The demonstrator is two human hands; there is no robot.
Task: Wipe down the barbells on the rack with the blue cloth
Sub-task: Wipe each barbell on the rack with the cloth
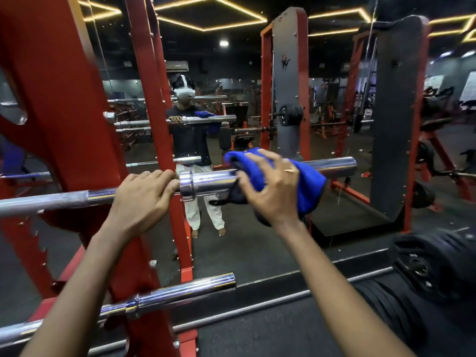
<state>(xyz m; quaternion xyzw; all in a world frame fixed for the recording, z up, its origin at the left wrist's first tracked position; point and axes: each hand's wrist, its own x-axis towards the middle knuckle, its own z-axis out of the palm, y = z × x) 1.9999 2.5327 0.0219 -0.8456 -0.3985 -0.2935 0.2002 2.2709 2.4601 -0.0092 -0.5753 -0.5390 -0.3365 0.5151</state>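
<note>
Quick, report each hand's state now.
Left hand: grips the upper barbell beside its collar.
Right hand: holds the blue cloth around that barbell's sleeve.

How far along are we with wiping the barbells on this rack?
Done: nothing shows which bars are already wiped. In hand: the right hand wraps the blue cloth over the sleeve of the upper barbell while the left hand grips its shaft. Left: that sleeve's bare outer end and, apparently, the lower barbell.
</note>
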